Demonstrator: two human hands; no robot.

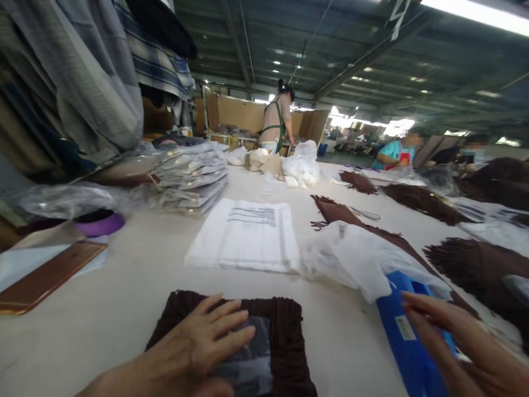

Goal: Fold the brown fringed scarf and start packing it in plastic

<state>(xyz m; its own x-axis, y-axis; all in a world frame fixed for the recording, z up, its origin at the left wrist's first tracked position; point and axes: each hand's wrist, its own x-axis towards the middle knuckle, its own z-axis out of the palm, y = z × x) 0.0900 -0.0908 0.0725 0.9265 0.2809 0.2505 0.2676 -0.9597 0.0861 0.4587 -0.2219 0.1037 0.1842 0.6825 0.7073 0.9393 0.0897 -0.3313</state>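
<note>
My left hand (198, 342) lies with fingers spread on a folded dark brown fabric piece (285, 331) with gathered, cord-like edges. A see-through plastic sheet (258, 353) shows in its middle, partly under my fingers. At the right, my right hand (458, 336) is over a blue plastic box-like holder (397, 336) with a small white label. Its thumb and fingertips come together in a pinch; whatever is between them, if anything, is too small to make out. Part of the holder is hidden by this hand and by a thin plastic bag (351, 259).
Ahead lies a stack of white printed plastic bags (243, 237). Bagged grey garments (190, 176) are piled behind left; a phone (49, 275) and purple band (100, 223) lie left. Fringed brown scarves (475, 270) spread across the right. Several people work further back.
</note>
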